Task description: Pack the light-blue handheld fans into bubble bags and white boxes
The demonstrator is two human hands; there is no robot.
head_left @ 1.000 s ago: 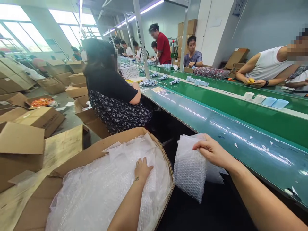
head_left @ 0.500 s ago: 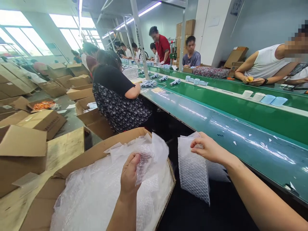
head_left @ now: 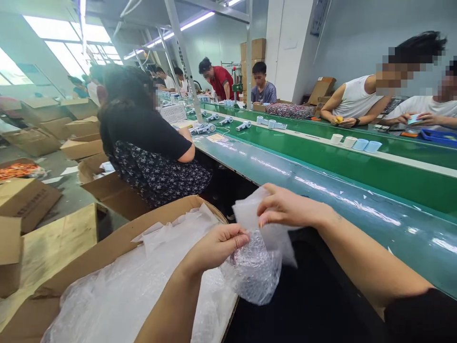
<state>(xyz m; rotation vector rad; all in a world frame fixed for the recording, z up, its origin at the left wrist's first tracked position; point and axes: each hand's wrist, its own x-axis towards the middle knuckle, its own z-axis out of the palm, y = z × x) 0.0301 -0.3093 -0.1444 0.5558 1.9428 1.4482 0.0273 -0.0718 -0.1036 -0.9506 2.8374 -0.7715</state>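
Clear bubble-wrap bags (head_left: 260,276) hang between my two hands, above my dark lap. My left hand (head_left: 219,245) pinches their near edge between thumb and fingers. Higher and to the right, my right hand (head_left: 285,206) grips the whitish upper part of the bags, its fingers curled. Where one bag ends and another begins is hard to make out, as the plastic overlaps and blurs. Under my left forearm stands an open cardboard box (head_left: 117,236) filled with more clear bags (head_left: 139,281).
A green conveyor (head_left: 307,147) with a grey-green ledge (head_left: 285,164) runs along the right. Light-blue and white cups (head_left: 360,144) and handheld devices (head_left: 203,128) sit on it. A co-worker in black (head_left: 143,138) sits ahead; others work across the belt. Cardboard boxes (head_left: 32,200) crowd the left floor.
My right hand has come left and my left hand right, bringing the bags they held apart together. The camera view has turned slightly right.
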